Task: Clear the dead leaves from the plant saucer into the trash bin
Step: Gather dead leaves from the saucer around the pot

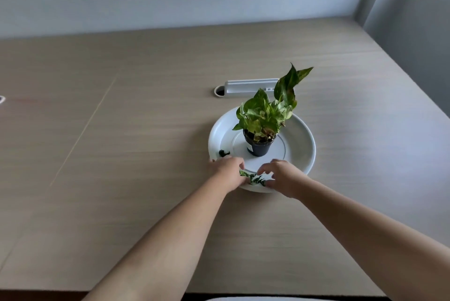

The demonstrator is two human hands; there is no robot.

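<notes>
Pale wood-grain tabletop under a plain grey-white wall, with a white cable box and grommet hole behind the work area. We see a round white plastic plant saucer holding a small black nursery pot with a variegated green pothos plant standing upright at its centre.

Both hands meet at the near rim of the saucer. Our left hand and right hand have fingers curled in around a clump of green-and-white fallen leaves, which lies between them on the saucer's near edge; we judge it is being gathered and pinched from both sides, though the contact points are partly hidden.

One dark shrivelled leaf scrap lies loose on the saucer's left side, just beyond the left hand, untouched.

No trash bin is in view. We judge the task is early: leaves being collected, none dumped as far as shown, one scrap left, carry to the bin not yet done.
</notes>
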